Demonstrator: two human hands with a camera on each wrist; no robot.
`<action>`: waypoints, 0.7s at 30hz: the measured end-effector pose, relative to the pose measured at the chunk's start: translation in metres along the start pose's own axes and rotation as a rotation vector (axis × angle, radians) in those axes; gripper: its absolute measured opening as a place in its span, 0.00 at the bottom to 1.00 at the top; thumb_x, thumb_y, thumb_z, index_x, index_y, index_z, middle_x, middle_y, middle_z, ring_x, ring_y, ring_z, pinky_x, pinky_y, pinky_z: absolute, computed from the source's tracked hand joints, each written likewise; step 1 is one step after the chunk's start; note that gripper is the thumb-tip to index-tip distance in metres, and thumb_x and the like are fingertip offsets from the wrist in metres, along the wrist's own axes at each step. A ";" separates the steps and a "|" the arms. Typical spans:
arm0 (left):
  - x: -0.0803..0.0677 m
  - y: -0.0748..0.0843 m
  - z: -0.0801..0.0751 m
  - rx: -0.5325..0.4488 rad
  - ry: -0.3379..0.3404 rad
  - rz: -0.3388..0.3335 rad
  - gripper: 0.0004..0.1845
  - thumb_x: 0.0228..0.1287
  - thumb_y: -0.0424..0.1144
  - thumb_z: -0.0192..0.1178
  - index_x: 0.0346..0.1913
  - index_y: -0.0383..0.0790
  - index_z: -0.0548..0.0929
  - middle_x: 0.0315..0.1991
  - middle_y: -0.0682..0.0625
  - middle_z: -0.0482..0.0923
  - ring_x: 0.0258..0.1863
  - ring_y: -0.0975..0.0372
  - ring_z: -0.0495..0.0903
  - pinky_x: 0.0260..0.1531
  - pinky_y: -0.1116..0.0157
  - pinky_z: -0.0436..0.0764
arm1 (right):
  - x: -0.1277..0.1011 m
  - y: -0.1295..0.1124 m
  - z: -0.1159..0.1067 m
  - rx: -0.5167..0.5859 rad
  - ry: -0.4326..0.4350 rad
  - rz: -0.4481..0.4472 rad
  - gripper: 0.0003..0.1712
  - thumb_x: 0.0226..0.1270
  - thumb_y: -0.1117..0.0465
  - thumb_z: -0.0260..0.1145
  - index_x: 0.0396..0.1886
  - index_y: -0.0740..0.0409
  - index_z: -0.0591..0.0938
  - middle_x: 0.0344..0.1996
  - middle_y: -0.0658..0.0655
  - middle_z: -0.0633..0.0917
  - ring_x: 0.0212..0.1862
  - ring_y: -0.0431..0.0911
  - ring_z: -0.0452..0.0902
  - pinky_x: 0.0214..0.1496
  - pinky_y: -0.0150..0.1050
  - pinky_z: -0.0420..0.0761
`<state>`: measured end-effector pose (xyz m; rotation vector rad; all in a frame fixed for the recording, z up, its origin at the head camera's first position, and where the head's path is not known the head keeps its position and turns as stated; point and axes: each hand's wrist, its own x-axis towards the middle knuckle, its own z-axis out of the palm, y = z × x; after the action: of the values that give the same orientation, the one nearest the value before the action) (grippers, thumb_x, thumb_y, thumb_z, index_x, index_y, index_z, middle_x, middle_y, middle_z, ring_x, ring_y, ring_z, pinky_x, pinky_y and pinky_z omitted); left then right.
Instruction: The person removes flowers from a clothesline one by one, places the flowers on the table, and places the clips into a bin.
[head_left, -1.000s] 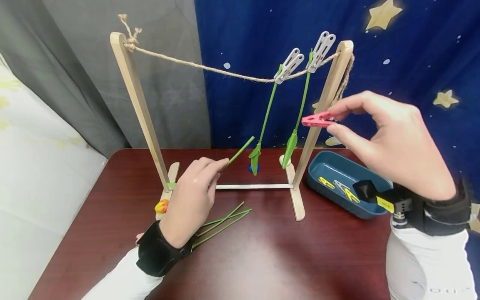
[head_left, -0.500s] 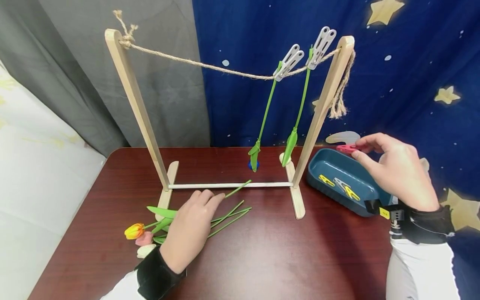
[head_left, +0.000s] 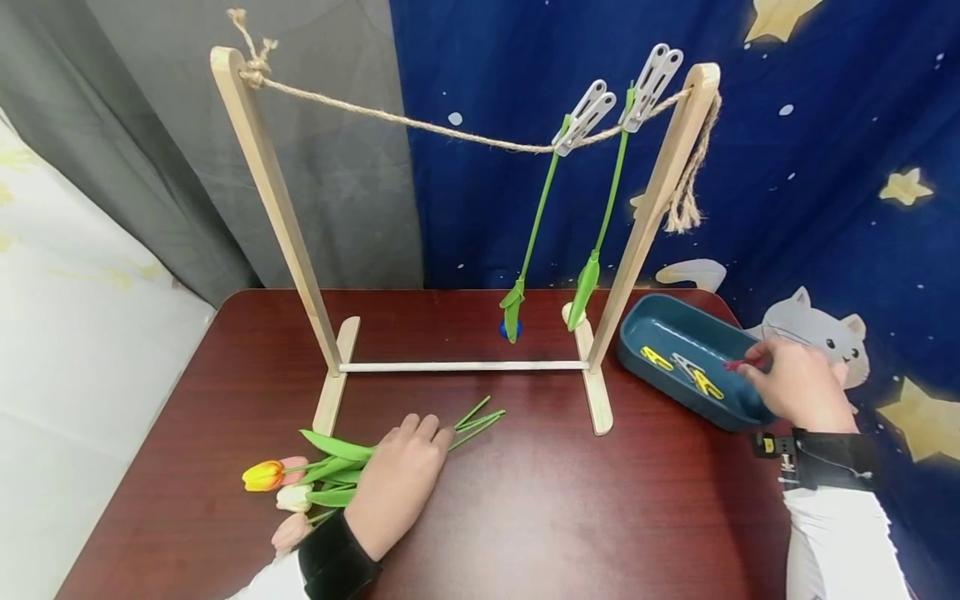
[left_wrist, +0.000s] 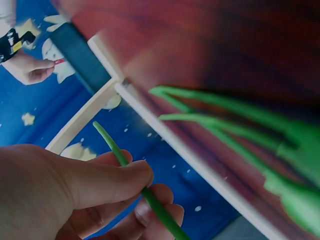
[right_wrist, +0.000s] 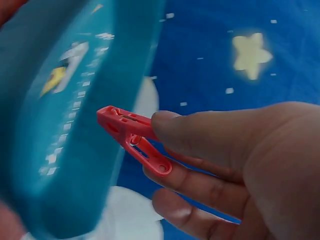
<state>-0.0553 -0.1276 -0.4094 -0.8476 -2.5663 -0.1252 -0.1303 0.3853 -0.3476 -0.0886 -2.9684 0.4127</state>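
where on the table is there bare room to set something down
Bare wood lies in front of the wooden rack, between the left hand and the right hand, and on the table's near right. More lies left of the rack's left foot. Crowded: the tulips under the left hand, and the blue tray of pegs.

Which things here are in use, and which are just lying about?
In use:
right hand pinching red peg
left hand holding stem
tray
rope

Lying about:
tulips on table
yellow pegs in tray
star curtain
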 end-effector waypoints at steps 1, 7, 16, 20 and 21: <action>-0.001 0.000 0.003 0.006 -0.006 0.006 0.10 0.59 0.29 0.73 0.43 0.36 0.88 0.33 0.46 0.76 0.32 0.54 0.76 0.26 0.61 0.79 | -0.001 0.003 0.004 0.001 -0.001 0.005 0.13 0.68 0.61 0.74 0.44 0.68 0.85 0.33 0.68 0.86 0.40 0.68 0.76 0.38 0.64 0.57; -0.007 0.001 0.017 0.020 -0.031 0.032 0.05 0.61 0.30 0.71 0.38 0.37 0.85 0.31 0.47 0.76 0.32 0.54 0.76 0.24 0.61 0.78 | -0.004 0.015 0.020 0.001 0.019 0.031 0.12 0.65 0.60 0.77 0.38 0.67 0.88 0.27 0.62 0.86 0.37 0.65 0.75 0.39 0.66 0.54; -0.013 0.002 0.029 0.033 -0.076 0.030 0.04 0.59 0.29 0.72 0.34 0.39 0.86 0.32 0.48 0.78 0.32 0.55 0.78 0.25 0.59 0.81 | -0.008 0.018 0.029 0.003 0.022 0.047 0.08 0.62 0.62 0.79 0.31 0.64 0.90 0.24 0.60 0.86 0.34 0.61 0.73 0.38 0.64 0.53; -0.015 0.002 0.031 0.051 -0.081 0.034 0.04 0.59 0.29 0.73 0.33 0.40 0.87 0.31 0.48 0.78 0.32 0.55 0.78 0.26 0.59 0.81 | -0.009 0.020 0.033 0.013 0.018 0.046 0.07 0.61 0.62 0.79 0.29 0.62 0.91 0.21 0.57 0.86 0.30 0.58 0.73 0.37 0.63 0.52; -0.015 0.001 0.031 0.053 -0.079 0.035 0.05 0.58 0.29 0.73 0.33 0.40 0.87 0.31 0.48 0.78 0.32 0.55 0.78 0.26 0.60 0.81 | -0.010 0.021 0.034 0.015 0.015 0.048 0.07 0.61 0.61 0.79 0.28 0.62 0.91 0.21 0.56 0.86 0.30 0.57 0.72 0.37 0.63 0.52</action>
<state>-0.0553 -0.1279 -0.4442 -0.8935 -2.6143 -0.0128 -0.1248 0.3956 -0.3867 -0.1614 -2.9533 0.4379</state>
